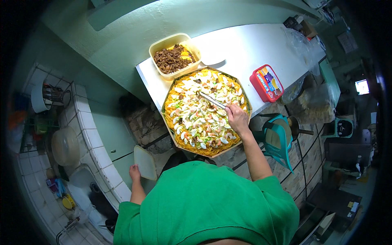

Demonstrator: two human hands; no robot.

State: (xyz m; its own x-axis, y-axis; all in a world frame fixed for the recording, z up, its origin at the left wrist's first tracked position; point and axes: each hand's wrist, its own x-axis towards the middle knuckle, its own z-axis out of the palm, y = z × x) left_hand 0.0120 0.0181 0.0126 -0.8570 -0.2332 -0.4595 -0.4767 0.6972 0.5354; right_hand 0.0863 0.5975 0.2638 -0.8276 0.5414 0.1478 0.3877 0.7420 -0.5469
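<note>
My right hand (238, 119) grips metal tongs (212, 100), their tips down in the topping. Below them, a large octagonal tray (242, 142) is filled with yellow noodles (173, 130). Sliced boiled egg, shrimp, chopped greens and some dark brown pieces cover the noodles. At the lower left my left hand (134, 171) holds a pale plastic lid (145, 163) by its edge, away from the table. Behind the tray stands a pale yellow plastic container (176, 76) with dark brown strips (171, 59) and some yellow pieces inside.
On the white table (241, 45) sits a red plastic tub (265, 83), right of the tray. Clear plastic bags (304, 49) lie at its far right end. A teal stool (277, 141) stands on the right. To the left is a tiled counter (92, 139) with a sink (83, 181).
</note>
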